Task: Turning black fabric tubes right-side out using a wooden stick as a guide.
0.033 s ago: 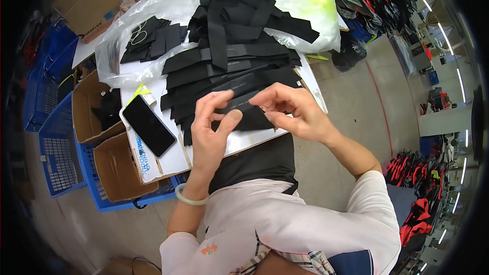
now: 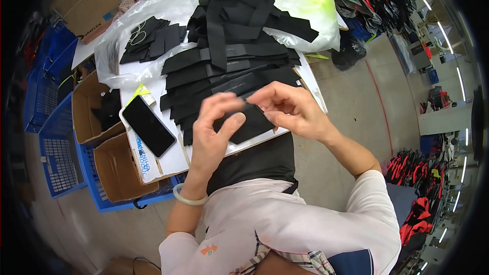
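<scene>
My right hand (image 2: 295, 111) has its fingers curled, with the index finger and thumb at the end of a black fabric strip (image 2: 250, 125). That strip hangs between my hands above the table's near edge. My left hand (image 2: 214, 125) is beside it, thumb and fingers apart, the fingertips blurred and close to the right index finger. Partly hidden behind my hands, a row of overlapping black strips (image 2: 183, 82) lies on the white table (image 2: 178, 165), with printed grey patches along their middles. More black strips (image 2: 232, 12) are heaped at the far end of the row.
A phone (image 2: 149, 126) lies left of the strips. Beyond it, black pieces (image 2: 158, 39) with a pale cord rest on clear plastic (image 2: 112, 66). Open cardboard boxes (image 2: 119, 173) and blue crates (image 2: 61, 155) stand left of the table. Red and black goods (image 2: 420, 188) are piled at right.
My left fingers have moved slightly up and right, blurring. The held strip has turned; its printed patch no longer shows and its lower edge hangs lower. My right hand has barely moved.
</scene>
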Tool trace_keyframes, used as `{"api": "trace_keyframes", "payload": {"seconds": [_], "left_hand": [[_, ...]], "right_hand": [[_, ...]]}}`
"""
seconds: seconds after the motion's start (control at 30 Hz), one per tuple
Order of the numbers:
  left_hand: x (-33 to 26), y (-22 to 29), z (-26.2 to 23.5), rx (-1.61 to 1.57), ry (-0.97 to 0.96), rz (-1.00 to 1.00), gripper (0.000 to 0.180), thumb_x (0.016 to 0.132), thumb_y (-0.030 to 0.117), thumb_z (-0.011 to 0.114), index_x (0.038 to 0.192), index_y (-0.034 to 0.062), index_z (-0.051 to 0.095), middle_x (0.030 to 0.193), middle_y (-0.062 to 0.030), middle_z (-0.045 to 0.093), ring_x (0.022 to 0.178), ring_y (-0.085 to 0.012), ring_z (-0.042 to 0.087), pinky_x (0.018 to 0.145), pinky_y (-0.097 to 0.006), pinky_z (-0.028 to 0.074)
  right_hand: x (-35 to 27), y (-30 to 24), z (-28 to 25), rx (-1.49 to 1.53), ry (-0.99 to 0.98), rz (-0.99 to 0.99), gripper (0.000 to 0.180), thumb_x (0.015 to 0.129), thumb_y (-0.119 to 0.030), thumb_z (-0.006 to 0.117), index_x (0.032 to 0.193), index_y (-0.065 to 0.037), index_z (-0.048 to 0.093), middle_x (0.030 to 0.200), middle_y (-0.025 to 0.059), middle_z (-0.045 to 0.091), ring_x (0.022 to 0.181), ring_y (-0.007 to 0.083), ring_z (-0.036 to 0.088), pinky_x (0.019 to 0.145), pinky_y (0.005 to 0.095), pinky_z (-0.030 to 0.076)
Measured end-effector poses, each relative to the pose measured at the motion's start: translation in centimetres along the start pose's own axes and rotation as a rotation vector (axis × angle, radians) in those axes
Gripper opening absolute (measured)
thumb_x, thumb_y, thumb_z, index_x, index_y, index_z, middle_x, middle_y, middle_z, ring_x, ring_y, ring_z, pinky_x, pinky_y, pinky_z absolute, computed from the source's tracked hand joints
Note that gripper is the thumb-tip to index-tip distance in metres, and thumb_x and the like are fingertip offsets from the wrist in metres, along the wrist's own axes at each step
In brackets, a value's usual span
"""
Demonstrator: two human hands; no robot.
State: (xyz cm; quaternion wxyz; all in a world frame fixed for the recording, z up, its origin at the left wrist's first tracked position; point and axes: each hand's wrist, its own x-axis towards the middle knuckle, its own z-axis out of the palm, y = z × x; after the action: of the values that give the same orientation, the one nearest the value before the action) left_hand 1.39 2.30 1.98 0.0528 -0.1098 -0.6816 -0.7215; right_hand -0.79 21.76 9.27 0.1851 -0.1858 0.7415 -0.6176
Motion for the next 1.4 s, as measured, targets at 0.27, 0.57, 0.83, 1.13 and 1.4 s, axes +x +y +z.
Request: {"api": "trace_keyframes", "payload": {"seconds": [0.27,0.57,0.83,1.13,1.4], "left_hand": [[0.0,0.5,0.6,-0.41,-0.124,-0.277,0.012,0.087,0.007,0.058,0.082,-0.003,0.063,0.102,-0.0056,0.063,0.083,-0.0062,0.049,0.077,-0.021,0.039],[0.6,3.0,2.2,0.257,0.127,0.151,0.061,0.062,0.013,0.085,0.114,0.0021,0.056,0.118,-0.0132,0.043,0.096,-0.0206,0.053,0.063,-0.027,0.05],[2.3,1.2,4.6,0.43,0.378,0.368,0.018,0.07,-0.011,0.061,0.087,-0.0039,0.064,0.094,-0.0114,0.057,0.083,-0.0208,0.056,0.057,-0.027,0.051],[1.9,1.9,3.4,0.71,0.217,0.353,0.013,0.074,-0.005,0.059,0.085,-0.0015,0.062,0.074,-0.0143,0.059,0.064,-0.0305,0.059,0.058,-0.037,0.048],[0.5,0.4,2.7,0.123,0.141,-0.075,0.007,0.087,0.001,0.055,0.089,-0.0048,0.058,0.066,-0.0102,0.063,0.056,-0.014,0.063,0.052,-0.026,0.05]], "right_hand": [[0.4,0.8,0.3,-0.214,0.075,-0.102,0.006,0.077,0.001,0.06,0.083,0.002,0.06,0.062,0.0023,0.054,0.053,0.0069,0.051,0.047,0.0244,0.041],[0.3,0.2,2.1,-0.663,0.539,-0.465,0.01,0.069,0.001,0.064,0.076,0.001,0.057,0.063,0.0084,0.054,0.052,0.0191,0.057,0.046,0.0294,0.045],[1.7,0.4,2.4,-0.756,0.566,-0.595,0.015,0.071,0.004,0.066,0.085,0.002,0.062,0.074,0.011,0.062,0.061,0.0231,0.061,0.052,0.0306,0.048],[1.8,4.4,2.5,0.735,0.325,0.154,0.007,0.08,-0.002,0.065,0.086,-0.001,0.061,0.071,-0.0004,0.054,0.059,0.0078,0.047,0.053,0.0231,0.038],[2.8,4.0,4.1,0.416,0.364,0.119,0.017,0.081,-0.007,0.065,0.068,-0.005,0.055,0.061,-0.0018,0.053,0.052,0.0044,0.049,0.044,0.0192,0.039]]}}
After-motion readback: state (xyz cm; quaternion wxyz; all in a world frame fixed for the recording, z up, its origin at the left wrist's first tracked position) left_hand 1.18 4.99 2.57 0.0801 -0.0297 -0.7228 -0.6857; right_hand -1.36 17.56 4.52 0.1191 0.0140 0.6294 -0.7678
